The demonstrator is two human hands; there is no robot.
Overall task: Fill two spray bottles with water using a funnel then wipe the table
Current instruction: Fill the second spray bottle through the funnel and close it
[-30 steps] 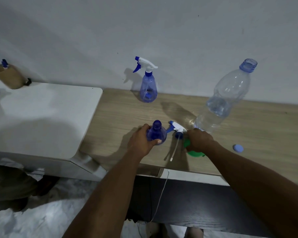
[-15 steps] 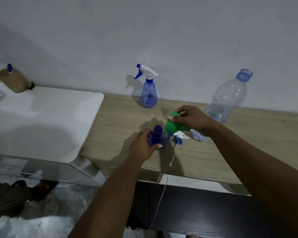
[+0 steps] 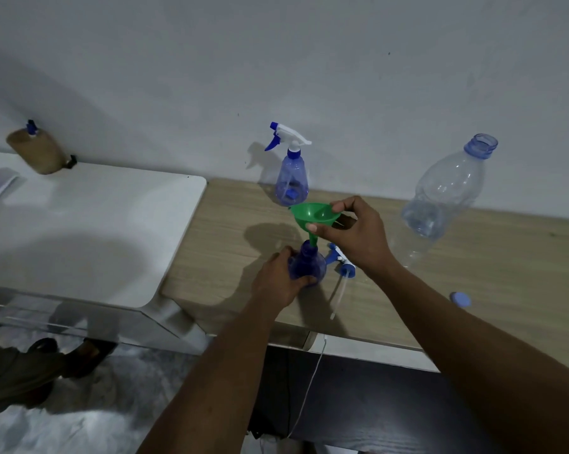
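Green plastic funnel (image 3: 314, 216), frame centre: rim pinched by right hand (image 3: 358, 237), spout at the mouth of the uncapped blue spray bottle (image 3: 307, 265). Left hand (image 3: 278, 280) grips that bottle's body on the wooden table (image 3: 473, 273). Detached trigger head (image 3: 342, 262) lies just right of it. Second spray bottle (image 3: 291, 178), trigger fitted, stands behind. Open water bottle (image 3: 447, 194), upper right. Loose blue cap (image 3: 460, 299), right.

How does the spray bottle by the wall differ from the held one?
The bottle by the wall is capped with its trigger top; the held bottle is open, a green funnel at its neck, its loose sprayer lying beside it. The bottle by the wall stands untouched; the left hand grips the held bottle. Both are see-through blue.
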